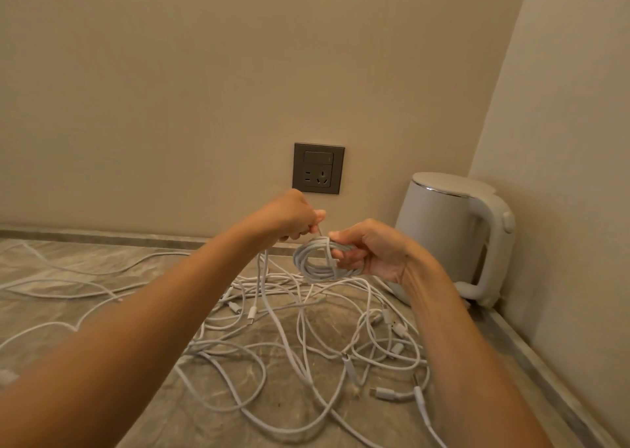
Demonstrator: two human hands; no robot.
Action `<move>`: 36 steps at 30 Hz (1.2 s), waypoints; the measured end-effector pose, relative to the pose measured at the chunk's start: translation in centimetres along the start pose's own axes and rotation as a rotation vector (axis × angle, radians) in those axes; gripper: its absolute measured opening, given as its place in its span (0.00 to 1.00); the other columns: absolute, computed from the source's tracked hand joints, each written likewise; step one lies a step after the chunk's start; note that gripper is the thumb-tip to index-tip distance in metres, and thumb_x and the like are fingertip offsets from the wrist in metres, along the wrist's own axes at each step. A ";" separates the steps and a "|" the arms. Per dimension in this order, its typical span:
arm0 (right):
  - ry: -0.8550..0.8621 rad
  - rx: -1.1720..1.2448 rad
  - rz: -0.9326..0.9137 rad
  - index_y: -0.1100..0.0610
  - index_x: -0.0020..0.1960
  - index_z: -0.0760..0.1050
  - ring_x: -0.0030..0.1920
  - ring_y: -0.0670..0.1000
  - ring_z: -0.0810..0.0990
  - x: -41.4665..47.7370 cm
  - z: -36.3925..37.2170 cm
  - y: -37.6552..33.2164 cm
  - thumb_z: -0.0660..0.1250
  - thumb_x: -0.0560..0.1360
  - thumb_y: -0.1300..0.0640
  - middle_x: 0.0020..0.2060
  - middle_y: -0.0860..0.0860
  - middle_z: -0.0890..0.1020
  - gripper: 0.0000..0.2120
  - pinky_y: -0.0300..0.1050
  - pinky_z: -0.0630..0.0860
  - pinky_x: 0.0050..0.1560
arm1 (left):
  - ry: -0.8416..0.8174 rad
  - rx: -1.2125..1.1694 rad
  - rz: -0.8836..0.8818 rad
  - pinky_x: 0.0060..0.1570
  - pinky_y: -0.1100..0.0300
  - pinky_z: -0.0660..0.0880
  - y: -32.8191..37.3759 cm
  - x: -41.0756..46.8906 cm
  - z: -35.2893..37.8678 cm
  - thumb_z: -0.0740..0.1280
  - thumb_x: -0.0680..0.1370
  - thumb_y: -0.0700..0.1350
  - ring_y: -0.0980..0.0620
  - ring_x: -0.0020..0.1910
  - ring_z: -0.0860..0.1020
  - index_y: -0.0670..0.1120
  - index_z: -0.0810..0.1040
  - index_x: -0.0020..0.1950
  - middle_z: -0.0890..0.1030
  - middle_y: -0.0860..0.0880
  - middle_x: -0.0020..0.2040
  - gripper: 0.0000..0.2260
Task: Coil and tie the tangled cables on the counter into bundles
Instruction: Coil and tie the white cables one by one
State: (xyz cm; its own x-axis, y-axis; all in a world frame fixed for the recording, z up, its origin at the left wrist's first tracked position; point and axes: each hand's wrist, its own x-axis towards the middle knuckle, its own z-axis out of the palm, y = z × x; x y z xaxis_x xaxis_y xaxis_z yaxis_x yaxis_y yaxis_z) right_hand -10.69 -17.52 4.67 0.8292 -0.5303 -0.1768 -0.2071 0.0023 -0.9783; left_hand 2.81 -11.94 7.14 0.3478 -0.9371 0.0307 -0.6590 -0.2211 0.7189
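Aloft, coil (318,260) (both hands (293,221) (370,251)) above tangle (272,314)

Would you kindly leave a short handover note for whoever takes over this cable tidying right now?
Left hand: pinches the white strand running up from the coil.
Right hand: holds the small coil of white cable above the grey marble counter.
Done: one coil wound; no tie visible yet.
Left: tie it off, then bundle the loose tangle of white cables spread on the counter near the white electric kettle.
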 end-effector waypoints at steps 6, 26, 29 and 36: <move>0.143 -0.065 0.021 0.62 0.33 0.71 0.19 0.42 0.64 0.9 0.4 0.4 0.55 0.80 0.62 0.20 0.49 0.71 0.17 0.35 0.61 0.27 | 0.100 0.068 0.097 0.30 0.61 0.62 -0.1 -0.6 0.6 0.61 0.80 0.48 0.53 0.27 0.66 0.46 0.76 0.30 0.71 0.48 0.28 0.19; 0.440 0.887 -0.474 0.61 0.39 0.71 0.25 0.44 0.64 0.9 -1.3 -1.3 0.53 0.82 0.61 0.26 0.51 0.68 0.15 0.35 0.66 0.29 | 0.143 -0.030 0.435 0.28 0.62 0.62 1.5 -3.8 1.2 0.59 0.80 0.42 0.56 0.24 0.64 0.43 0.77 0.37 0.69 0.51 0.25 0.14; 0.316 0.948 -0.442 0.59 0.38 0.70 0.28 0.46 0.61 0.4 -1.1 -1.5 0.51 0.82 0.57 0.21 0.48 0.66 0.17 0.39 0.63 0.36 | 0.208 0.063 0.476 0.29 0.62 0.62 1.3 -3.8 1.5 0.60 0.80 0.42 0.57 0.25 0.66 0.41 0.79 0.41 0.70 0.52 0.26 0.12; 0.247 0.962 -0.418 0.57 0.35 0.68 0.26 0.46 0.63 0.0 -0.1 -1.7 0.52 0.81 0.56 0.19 0.47 0.64 0.17 0.41 0.62 0.41 | 0.290 0.358 0.458 0.41 0.53 0.67 0.3 -2.9 2.1 0.56 0.81 0.41 0.46 0.39 0.68 0.39 0.76 0.51 0.78 0.39 0.44 0.11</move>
State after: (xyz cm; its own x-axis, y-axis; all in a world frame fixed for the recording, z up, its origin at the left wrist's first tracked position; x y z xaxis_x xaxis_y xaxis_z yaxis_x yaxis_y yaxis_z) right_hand -10.36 -17.57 6.37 0.5891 -0.8002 0.1123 0.6531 0.3896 -0.6493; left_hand 0.19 -9.81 5.77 0.1117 -0.8582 0.5010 -0.9475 0.0600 0.3140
